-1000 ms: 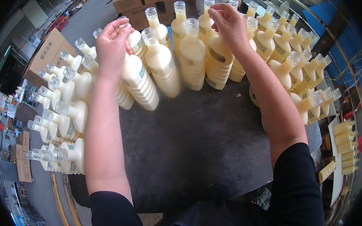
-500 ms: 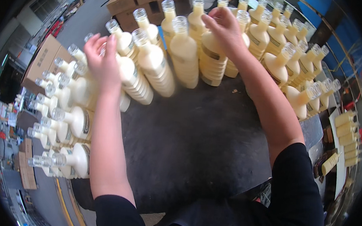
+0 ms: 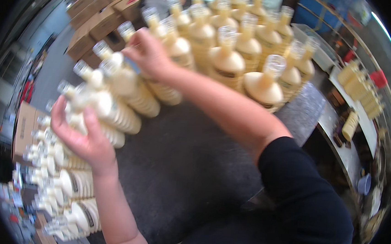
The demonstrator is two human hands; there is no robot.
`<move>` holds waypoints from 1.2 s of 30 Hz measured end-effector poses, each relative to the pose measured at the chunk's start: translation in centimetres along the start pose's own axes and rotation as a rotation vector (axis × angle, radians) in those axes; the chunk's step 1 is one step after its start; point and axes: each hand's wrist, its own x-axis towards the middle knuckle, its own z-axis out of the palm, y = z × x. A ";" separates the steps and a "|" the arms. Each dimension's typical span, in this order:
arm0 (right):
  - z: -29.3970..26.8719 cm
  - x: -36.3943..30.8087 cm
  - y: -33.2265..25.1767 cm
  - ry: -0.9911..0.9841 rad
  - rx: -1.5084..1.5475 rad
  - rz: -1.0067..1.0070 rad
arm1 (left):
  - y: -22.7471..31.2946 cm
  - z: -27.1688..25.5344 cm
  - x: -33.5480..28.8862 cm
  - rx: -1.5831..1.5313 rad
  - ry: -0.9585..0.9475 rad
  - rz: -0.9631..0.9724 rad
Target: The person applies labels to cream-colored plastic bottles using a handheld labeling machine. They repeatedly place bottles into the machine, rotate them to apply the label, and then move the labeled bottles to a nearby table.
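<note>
Many clear-necked glass bottles filled with cream-coloured liquid stand in a curved band on a dark table (image 3: 178, 166). My left hand (image 3: 82, 133) is beside the left bottles, thumb and fingers spread apart with nothing held. Behind it a blurred bottle (image 3: 122, 116) leans in the fisheye view. My right hand (image 3: 148, 54) reaches across to the far left, fingers curled together in front of a bottle neck (image 3: 127, 30). Whether they grip anything is hidden. A labelled bottle (image 3: 227, 62) stands to the right of that hand.
Cardboard boxes (image 3: 97, 25) are stacked beyond the bottles, with another carton (image 3: 27, 129) at the left. Behind the table a person (image 3: 159, 0) is partly visible. A metal side bench (image 3: 340, 149) at the right holds a lying bottle (image 3: 350, 125), near a row of standing bottles (image 3: 361, 87).
The view has turned, so the bottles appear farther left. My right hand has swung left across the bottles; its fingers look more curled. My left hand is lower, with thumb and fingers spread wider.
</note>
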 end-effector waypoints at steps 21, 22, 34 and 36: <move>-40.5 -5.1 -7.9 0.058 -0.758 0.016 | 21.0 18.5 -3.1 -0.388 -0.602 -0.036; -41.3 -4.9 -7.1 0.047 -0.600 0.099 | 20.8 19.8 -3.5 -0.417 -0.617 -0.088; -43.2 -6.8 -3.5 -0.098 -0.270 0.230 | 23.8 24.9 -3.1 -0.363 -0.581 -0.095; -46.8 -6.3 -2.0 -0.198 -0.324 0.165 | 24.0 24.2 -3.2 -0.360 -0.529 -0.110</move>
